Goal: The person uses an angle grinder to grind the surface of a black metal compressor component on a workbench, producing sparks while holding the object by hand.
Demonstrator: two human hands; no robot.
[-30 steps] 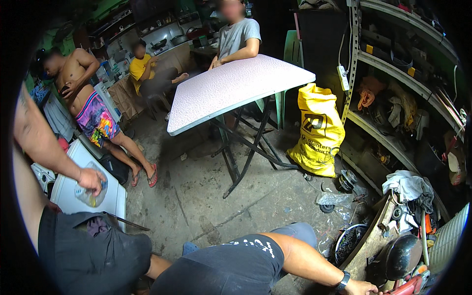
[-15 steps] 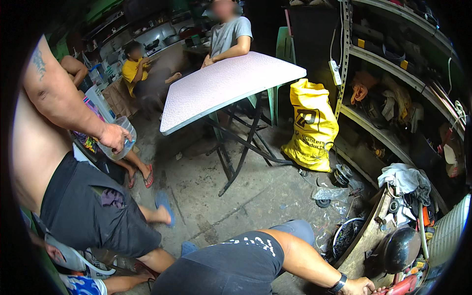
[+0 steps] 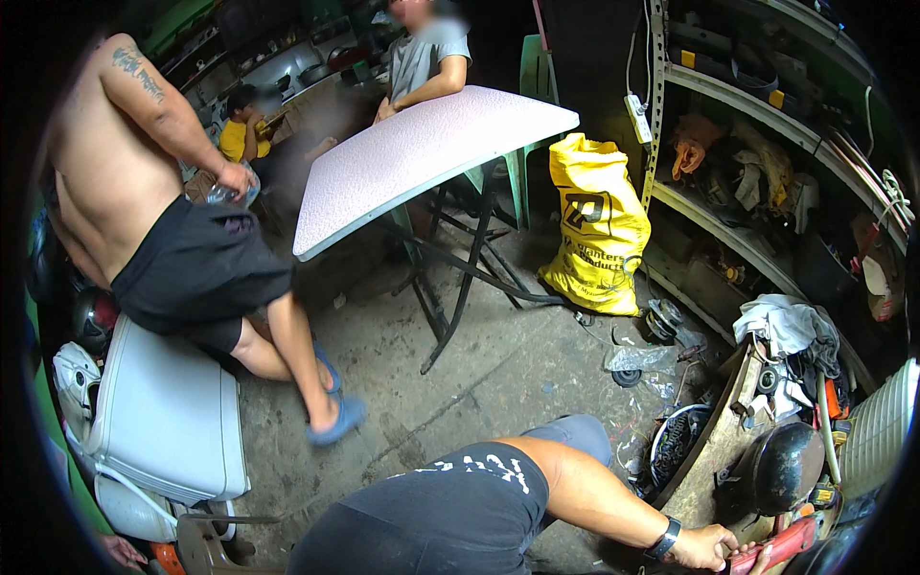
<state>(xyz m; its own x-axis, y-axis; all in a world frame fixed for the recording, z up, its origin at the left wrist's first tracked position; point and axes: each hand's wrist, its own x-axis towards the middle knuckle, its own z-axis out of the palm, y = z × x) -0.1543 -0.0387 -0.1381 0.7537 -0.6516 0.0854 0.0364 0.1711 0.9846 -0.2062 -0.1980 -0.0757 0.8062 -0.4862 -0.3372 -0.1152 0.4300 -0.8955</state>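
Note:
My left arm reaches to the lower right, with a dark watch [image 3: 663,539] on the wrist. My left hand [image 3: 702,547] is closed, its fingertips pinched at a long red tool [image 3: 784,546] whose exact kind I cannot make out. Of my right hand [image 3: 763,560] only fingers show at the bottom edge, curled against the same red tool. Just beyond lies a dark rounded metal piece [image 3: 788,468], scuffed on one side, beside a wooden board [image 3: 704,489].
A pink-topped folding table [image 3: 431,158] and a yellow sack [image 3: 596,230] stand ahead. Shelves [image 3: 757,120] line the right. A shirtless person [image 3: 125,172] holds a clear container by a grey box [image 3: 168,412]. Two seated people are farther back; another person's hand [image 3: 123,552] shows lower left.
The shirtless person has stepped away toward the far left, uncovering the grey box and helmets. The view has shifted slightly. My hands stay at the red tool.

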